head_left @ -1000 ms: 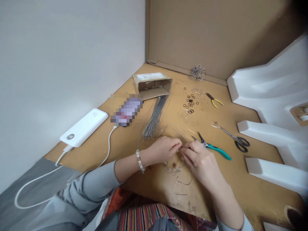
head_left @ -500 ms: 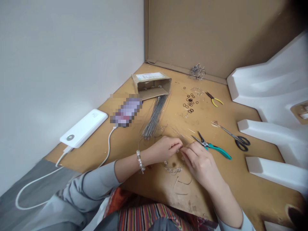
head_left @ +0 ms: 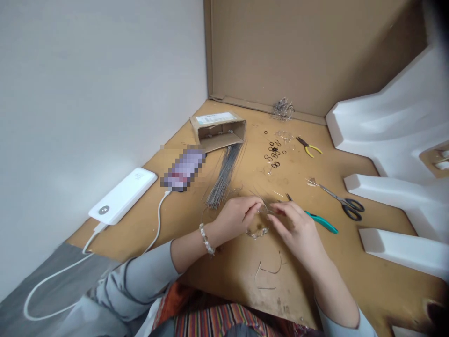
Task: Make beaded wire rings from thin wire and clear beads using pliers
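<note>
My left hand point(head_left: 237, 215), with a beaded bracelet point(head_left: 206, 238) at its wrist, is closed in a pinch on a thin wire point(head_left: 265, 207). Just right of it, my right hand point(head_left: 296, 229) has thumb and fingers apart around the wire's end; I cannot tell whether a fingertip touches it. Below the fingers is a curved string of clear beads point(head_left: 257, 233); whether it joins the held wire is unclear. Behind my right hand lie teal-handled pliers point(head_left: 322, 222), partly covered. Loose bits of bent wire point(head_left: 270, 271) rest on the table nearer to me.
A bundle of straight wires point(head_left: 224, 178) lies before an open cardboard box point(head_left: 219, 140). Several dark rings point(head_left: 275, 152), yellow-handled pliers point(head_left: 310, 147) and scissors point(head_left: 345, 204) are farther right. A phone point(head_left: 184, 171) and white power bank point(head_left: 122, 195) lie left; white molded foam point(head_left: 382, 187) borders the right.
My right hand has opened its fingers and drawn slightly away to the right from my left hand, baring the wire between them. The view has tilted slightly.
</note>
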`<state>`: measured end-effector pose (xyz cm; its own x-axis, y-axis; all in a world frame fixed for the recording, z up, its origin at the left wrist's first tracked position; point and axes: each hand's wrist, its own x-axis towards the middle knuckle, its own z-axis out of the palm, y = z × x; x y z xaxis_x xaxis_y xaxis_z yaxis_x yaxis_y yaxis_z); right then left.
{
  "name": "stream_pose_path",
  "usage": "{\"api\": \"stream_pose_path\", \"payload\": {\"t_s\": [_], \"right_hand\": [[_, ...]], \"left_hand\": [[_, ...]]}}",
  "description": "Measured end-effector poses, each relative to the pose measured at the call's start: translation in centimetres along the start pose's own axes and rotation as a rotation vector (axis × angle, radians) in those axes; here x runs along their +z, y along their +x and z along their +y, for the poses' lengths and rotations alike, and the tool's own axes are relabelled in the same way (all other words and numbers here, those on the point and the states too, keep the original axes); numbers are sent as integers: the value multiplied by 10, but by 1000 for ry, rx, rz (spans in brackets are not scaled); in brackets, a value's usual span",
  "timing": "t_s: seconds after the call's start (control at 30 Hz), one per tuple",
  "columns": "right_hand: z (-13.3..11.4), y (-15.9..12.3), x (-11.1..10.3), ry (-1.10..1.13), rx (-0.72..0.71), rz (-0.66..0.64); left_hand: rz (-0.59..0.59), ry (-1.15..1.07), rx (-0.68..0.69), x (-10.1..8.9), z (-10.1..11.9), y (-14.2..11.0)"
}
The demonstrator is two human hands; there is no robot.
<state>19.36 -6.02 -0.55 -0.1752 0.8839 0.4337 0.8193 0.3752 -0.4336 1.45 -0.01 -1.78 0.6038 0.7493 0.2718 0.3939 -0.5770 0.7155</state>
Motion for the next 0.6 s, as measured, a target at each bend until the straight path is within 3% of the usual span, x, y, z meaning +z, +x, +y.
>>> {"api": "stream_pose_path", "payload": {"t_s": [0.23, 0.43, 0.6], "right_hand": [[-4, -2, 1, 75, -76, 173], [-5, -2, 2, 79, -98, 221], [-6, -1, 2, 88, -98, 235]], "left_hand": [[127, 230, 296, -4, 5, -5], [163, 329, 328, -6, 6, -6], [137, 276, 311, -7, 7, -7]]}}
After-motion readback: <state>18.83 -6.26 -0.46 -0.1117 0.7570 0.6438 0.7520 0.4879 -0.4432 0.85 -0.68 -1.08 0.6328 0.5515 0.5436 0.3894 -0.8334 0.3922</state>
